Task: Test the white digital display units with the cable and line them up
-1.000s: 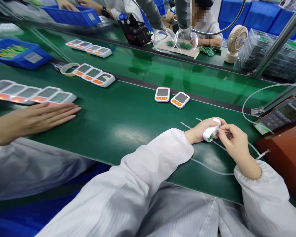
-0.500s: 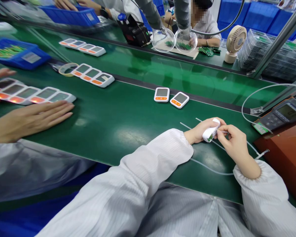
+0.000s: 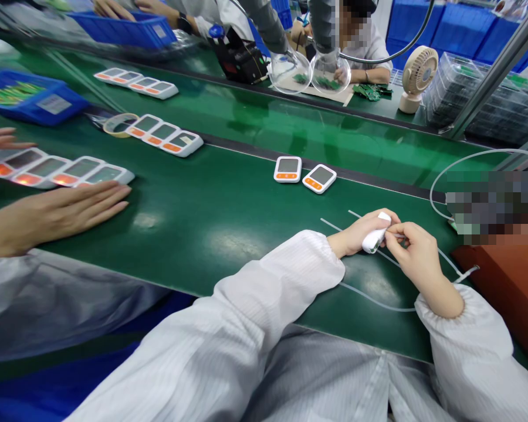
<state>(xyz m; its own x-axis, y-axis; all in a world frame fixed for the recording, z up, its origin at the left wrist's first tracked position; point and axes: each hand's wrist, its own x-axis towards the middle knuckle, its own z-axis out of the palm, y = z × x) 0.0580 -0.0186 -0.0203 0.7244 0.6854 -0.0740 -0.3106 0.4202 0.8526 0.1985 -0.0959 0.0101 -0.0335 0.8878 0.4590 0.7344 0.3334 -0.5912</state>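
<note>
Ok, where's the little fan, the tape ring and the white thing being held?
little fan (image 3: 419, 69): head view, on its round grille.
tape ring (image 3: 117, 134): head view, on its near rim.
white thing (image 3: 373, 240): head view, on its casing.

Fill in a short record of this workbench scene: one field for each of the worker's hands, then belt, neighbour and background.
Left hand: holds a small white unit
Right hand: fingertips pinched at the unit's end; what they pinch is hidden
Belt: green; display units lie beyond the hands; thin wires run under them
Neighbour: hand flat on the belt beside a row of units
Background: fan
</note>
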